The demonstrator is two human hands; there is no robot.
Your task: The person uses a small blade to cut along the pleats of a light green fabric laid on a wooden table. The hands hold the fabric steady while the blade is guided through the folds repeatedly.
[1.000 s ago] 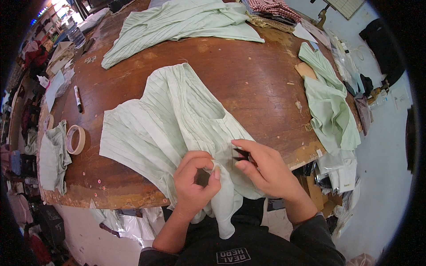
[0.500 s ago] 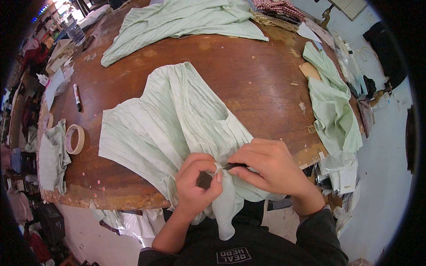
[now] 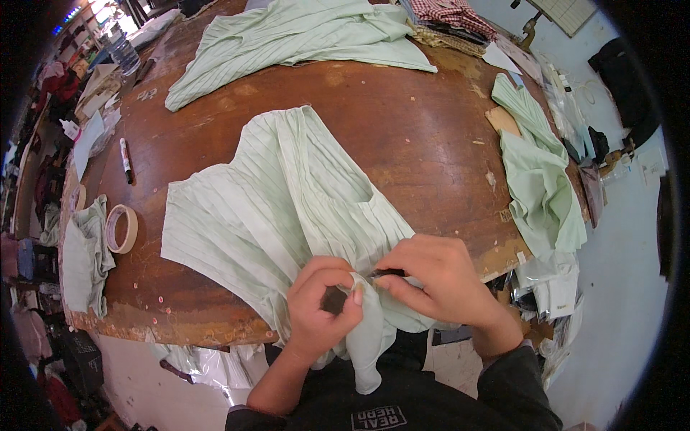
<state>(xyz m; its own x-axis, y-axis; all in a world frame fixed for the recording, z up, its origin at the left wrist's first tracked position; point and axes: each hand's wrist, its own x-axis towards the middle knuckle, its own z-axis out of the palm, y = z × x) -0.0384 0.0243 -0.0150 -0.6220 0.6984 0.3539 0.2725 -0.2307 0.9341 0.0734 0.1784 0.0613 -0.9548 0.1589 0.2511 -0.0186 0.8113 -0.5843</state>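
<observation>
A pale green pleated garment [image 3: 244, 197] lies spread on the wooden table, its near part gathered up over the front edge toward me. My left hand [image 3: 320, 310] pinches a fold of this cloth between thumb and forefinger, the fingers curled into a ring. Just to its right, my right hand [image 3: 438, 276] grips a small black-handled pointed tool [image 3: 389, 273]. The tool's tip is at the pinched fold; whether it pierces the cloth I cannot tell. Below my hands, a loose end of the garment hangs in front of my dark shirt.
More pale green cloth lies at the table's back [image 3: 302, 43] and right side [image 3: 535, 172]. On the left are a tape roll [image 3: 122, 228], a marker [image 3: 126, 161] and a folded cloth piece [image 3: 90, 255]. Checked fabric [image 3: 449, 18] is stacked at the back right.
Both hands and the garment appear slightly lower in the picture, as does the table. The tool's tip stays by the pinched fold, and both grips are kept.
</observation>
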